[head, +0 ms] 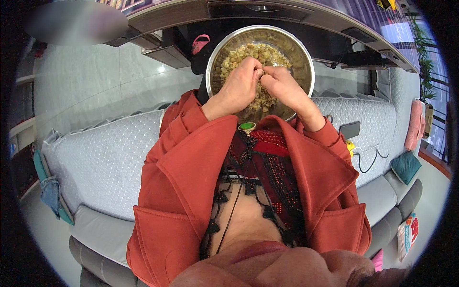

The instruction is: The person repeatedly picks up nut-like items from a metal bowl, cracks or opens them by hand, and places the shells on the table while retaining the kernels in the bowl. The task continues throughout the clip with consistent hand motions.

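A large round stainless steel bowl (pixel 311 66) sits before me, close to my lap. Inside it lie many small yellowish and brown pieces of food (pixel 235 57), too small to name for certain. My left hand (pixel 240 84) and my right hand (pixel 285 84) are over the bowl, their fingertips nearly meeting above its middle. The fingers of both are bent and pinched around a small brownish piece, mostly hidden between them. Which hand bears the piece cannot be made out.
A table edge (pixel 172 16) runs across beyond the bowl, with a pink slipper (pixel 200 43) below it. I sit on a sofa with a quilted pale cover (pixel 107 158). At the right lie a dark phone (pixel 350 130), a cable (pixel 365 168) and a teal cushion (pixel 405 168).
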Demonstrator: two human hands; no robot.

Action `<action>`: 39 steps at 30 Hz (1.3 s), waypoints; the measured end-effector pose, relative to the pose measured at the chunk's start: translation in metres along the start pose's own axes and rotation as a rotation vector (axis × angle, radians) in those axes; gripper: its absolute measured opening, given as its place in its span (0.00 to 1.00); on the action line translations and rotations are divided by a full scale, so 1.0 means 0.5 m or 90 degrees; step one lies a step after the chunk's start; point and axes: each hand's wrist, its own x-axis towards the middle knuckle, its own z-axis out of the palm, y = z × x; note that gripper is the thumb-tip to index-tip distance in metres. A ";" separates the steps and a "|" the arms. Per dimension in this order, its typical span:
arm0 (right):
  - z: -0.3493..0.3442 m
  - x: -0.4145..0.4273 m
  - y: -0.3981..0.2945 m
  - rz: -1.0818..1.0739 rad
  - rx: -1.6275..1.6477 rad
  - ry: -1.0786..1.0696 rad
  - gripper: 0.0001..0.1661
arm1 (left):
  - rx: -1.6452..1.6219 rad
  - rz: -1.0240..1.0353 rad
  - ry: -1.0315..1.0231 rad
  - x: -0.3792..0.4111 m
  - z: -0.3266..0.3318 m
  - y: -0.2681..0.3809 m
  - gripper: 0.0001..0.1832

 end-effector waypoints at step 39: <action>-0.035 -0.022 -0.027 0.018 0.041 0.002 0.15 | -0.463 -0.176 -0.025 0.010 -0.029 -0.023 0.16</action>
